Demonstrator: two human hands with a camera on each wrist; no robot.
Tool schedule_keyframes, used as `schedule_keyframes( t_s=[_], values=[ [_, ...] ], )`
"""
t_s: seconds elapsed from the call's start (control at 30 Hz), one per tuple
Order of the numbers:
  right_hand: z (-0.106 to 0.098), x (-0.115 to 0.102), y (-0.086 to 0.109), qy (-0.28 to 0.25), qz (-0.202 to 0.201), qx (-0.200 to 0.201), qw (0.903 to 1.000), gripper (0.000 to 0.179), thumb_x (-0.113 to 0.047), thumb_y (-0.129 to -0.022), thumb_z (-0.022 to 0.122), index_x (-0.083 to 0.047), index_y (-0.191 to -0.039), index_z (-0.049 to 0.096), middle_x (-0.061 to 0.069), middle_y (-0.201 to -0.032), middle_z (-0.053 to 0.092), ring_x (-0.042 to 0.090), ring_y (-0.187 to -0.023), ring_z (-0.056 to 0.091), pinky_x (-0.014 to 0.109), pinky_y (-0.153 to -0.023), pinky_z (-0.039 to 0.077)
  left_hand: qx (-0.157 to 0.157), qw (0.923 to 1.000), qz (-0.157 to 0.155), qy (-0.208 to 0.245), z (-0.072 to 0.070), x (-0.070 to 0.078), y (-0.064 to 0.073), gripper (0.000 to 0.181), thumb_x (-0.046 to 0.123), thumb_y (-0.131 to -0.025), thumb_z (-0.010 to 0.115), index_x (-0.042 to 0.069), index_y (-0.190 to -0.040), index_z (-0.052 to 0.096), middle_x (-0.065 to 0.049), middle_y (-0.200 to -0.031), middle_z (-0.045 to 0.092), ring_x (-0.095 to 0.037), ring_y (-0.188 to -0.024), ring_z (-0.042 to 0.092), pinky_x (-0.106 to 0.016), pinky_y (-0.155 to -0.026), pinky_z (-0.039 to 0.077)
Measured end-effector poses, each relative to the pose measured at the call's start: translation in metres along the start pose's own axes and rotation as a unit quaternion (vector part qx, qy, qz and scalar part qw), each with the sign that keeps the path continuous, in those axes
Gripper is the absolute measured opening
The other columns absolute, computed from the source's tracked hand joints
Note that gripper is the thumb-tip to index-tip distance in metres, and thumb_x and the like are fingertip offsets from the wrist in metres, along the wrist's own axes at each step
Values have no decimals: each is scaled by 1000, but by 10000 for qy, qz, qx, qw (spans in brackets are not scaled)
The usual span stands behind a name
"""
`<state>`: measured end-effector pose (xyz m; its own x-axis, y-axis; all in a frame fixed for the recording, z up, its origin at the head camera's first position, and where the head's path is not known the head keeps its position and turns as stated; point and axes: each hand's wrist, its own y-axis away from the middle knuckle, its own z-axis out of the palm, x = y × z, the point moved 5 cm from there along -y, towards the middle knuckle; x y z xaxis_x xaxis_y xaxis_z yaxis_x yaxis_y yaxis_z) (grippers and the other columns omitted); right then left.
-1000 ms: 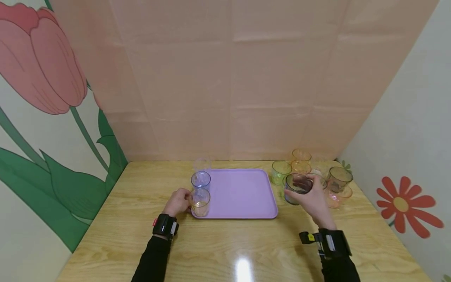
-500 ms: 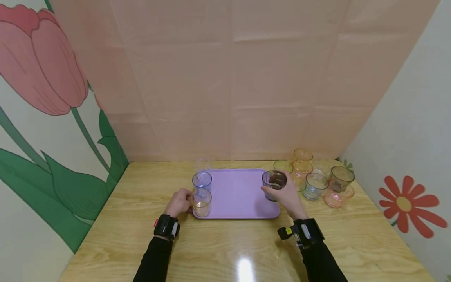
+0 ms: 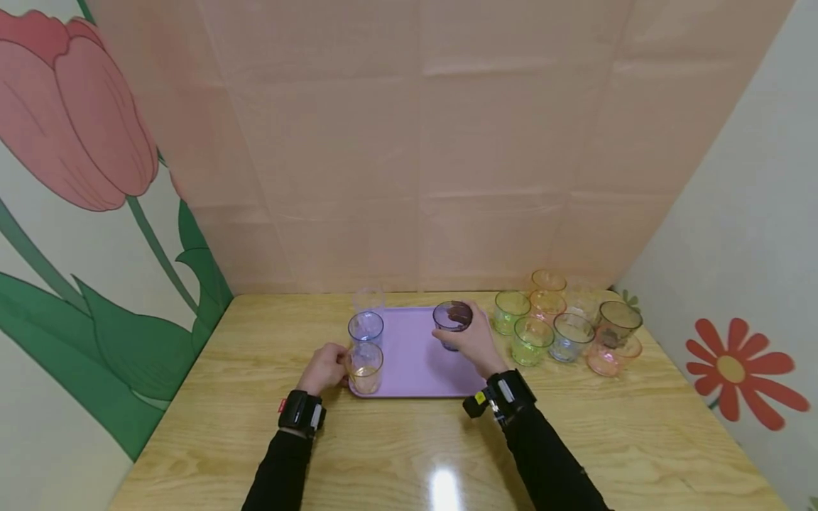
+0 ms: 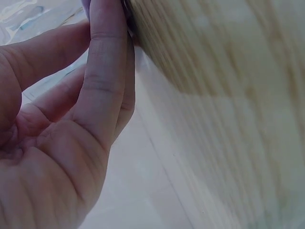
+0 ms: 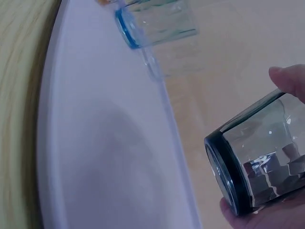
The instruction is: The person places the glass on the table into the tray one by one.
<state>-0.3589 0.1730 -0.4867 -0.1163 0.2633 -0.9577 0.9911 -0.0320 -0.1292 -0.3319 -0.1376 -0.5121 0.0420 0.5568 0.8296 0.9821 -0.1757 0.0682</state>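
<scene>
My right hand [image 3: 471, 342] grips a dark grey-blue glass [image 3: 451, 317], held upright above the purple tray [image 3: 415, 369]. In the right wrist view the glass [image 5: 257, 157] has a thick dark base, and its shadow falls on the tray. My left hand [image 3: 324, 367] pinches the tray's left edge; in the left wrist view its fingers [image 4: 105, 71] and thumb meet at a bit of purple rim. Close to that hand, a pale amber glass [image 3: 366, 369] and a blue glass [image 3: 366, 328] stand along the tray's left side. Behind them is a faint clear glass [image 3: 368, 298].
Right of the tray stand several glasses: two green ones [image 3: 532, 342], a pale blue one [image 3: 571, 338], orange ones [image 3: 547, 305] and pink ones [image 3: 603, 360]. A grey glass [image 3: 618, 325] appears stacked on a pink one. A peach-coloured sheet [image 3: 415, 177] hangs behind the wooden table [image 3: 358, 454].
My right hand has carried the dark glass leftward from the group of glasses to above the tray. The left hand has stayed at the tray's edge.
</scene>
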Motion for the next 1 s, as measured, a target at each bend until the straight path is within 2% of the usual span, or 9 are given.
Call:
schedule_keyframes(
  t_s=[0.07,0.17,0.33,0.67,0.87,1.0],
  values=[
    [8,1,-6,17,126,-45,9999,88,-25,-73,93,-5,-143,44,18,-133,59,34,-124,57,44,-101,50,-9,10000,-8,-5,0,0,0,18,-9,-90,58,0,-76,62,-3,-67,51,-17,-57,64,-34,-56,59],
    [22,4,-15,-235,302,-188,9991,86,-21,-76,90,-5,-145,42,19,-136,58,35,-127,55,45,-102,50,-21,10000,-45,-22,0,-1,0,17,-9,-91,58,0,-77,62,-3,-68,51,-18,-58,64,-34,-57,59],
    [40,10,-27,-521,281,-229,9980,79,-14,-77,88,-4,-143,46,20,-136,54,38,-128,55,44,-101,51,-20,10000,-36,-87,0,-1,0,16,-9,-91,58,-1,-78,63,-3,-68,52,-17,-58,64,-34,-56,58],
    [62,12,-35,-285,334,-132,9989,80,-16,-74,91,-5,-141,50,17,-132,60,33,-124,58,44,-100,52,53,9999,101,-113,-1,-2,0,17,-8,-90,58,0,-76,65,-1,-64,57,-16,-55,64,-31,-54,57],
    [73,8,-39,-83,257,-191,9995,82,-15,-73,91,-6,-143,49,14,-135,61,32,-127,56,44,-103,49,117,9997,88,-212,-2,-3,0,16,-7,-89,59,1,-76,65,-1,-65,57,-16,-56,65,-28,-53,55],
    [74,9,-42,79,208,-96,9997,85,-15,-72,92,-3,-144,47,16,-136,61,32,-127,56,44,-104,48,40,9998,-8,-171,-1,-3,0,14,-7,-90,59,-1,-80,66,-3,-68,57,-17,-58,65,-30,-55,56]
  ],
)
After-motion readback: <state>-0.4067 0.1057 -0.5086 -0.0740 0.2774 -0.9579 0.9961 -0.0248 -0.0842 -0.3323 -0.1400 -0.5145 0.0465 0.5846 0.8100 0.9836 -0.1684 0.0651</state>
